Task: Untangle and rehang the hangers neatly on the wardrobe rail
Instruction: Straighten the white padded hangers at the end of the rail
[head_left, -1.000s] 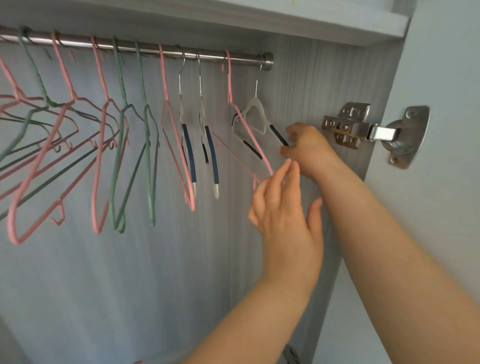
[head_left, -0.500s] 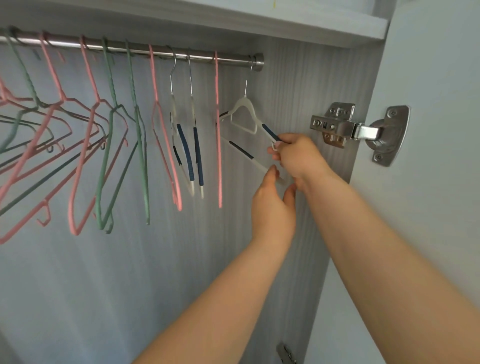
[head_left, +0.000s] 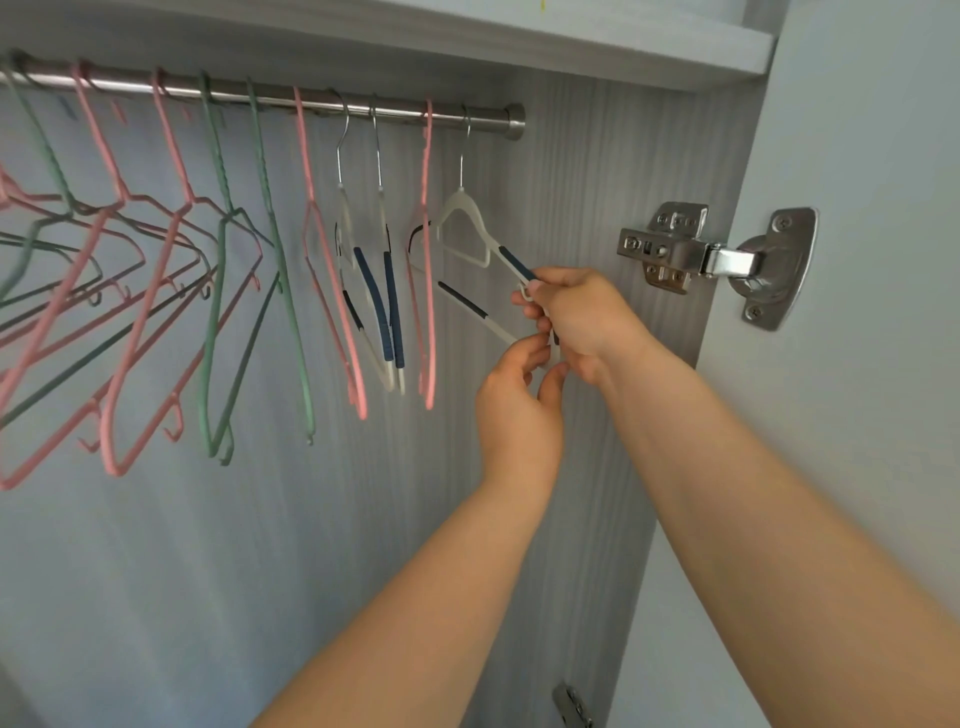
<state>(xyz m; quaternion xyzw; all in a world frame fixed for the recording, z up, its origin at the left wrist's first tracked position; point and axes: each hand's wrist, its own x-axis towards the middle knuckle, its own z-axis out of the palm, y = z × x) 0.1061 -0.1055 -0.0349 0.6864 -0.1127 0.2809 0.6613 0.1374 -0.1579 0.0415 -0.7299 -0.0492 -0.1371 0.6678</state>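
The white hanger with dark blue grip strips hangs by its metal hook at the right-hand end of the wardrobe rail, just beside a pink hanger. The right hand is closed around the white hanger's right shoulder tip. The left hand sits just below, thumb and fingers pinched on the end of its lower bar. Two more white hangers, then pink and green wire hangers, crowd the rail to the left, several crossing each other. A metal door hinge sits on the side panel. No brand or writing can be read anywhere.
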